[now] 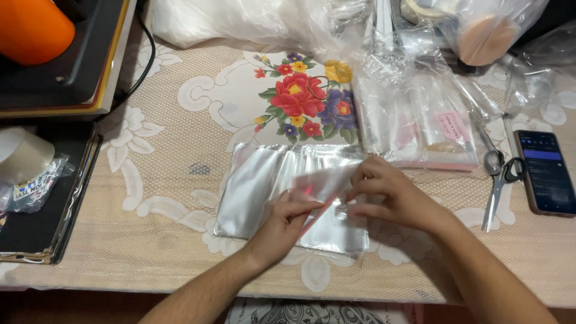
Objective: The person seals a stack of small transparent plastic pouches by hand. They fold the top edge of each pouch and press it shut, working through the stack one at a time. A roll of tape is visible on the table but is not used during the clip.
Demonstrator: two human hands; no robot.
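Note:
My left hand (282,225) and my right hand (393,195) both pinch a small clear plastic bag with a red strip along its edge (321,186), held just above the table. Under it lies a flat stack of clear plastic bags (252,192) on the beige floral lace tablecloth (162,198). My left fingers grip the bag's lower edge. At its right end my right fingers close on it.
More clear bags (420,114) are piled at the back right. Scissors (498,180) and a dark phone (546,174) lie at the right. A black tray (42,222) with a tape roll (21,153) sits at the left, an orange object (33,27) behind it.

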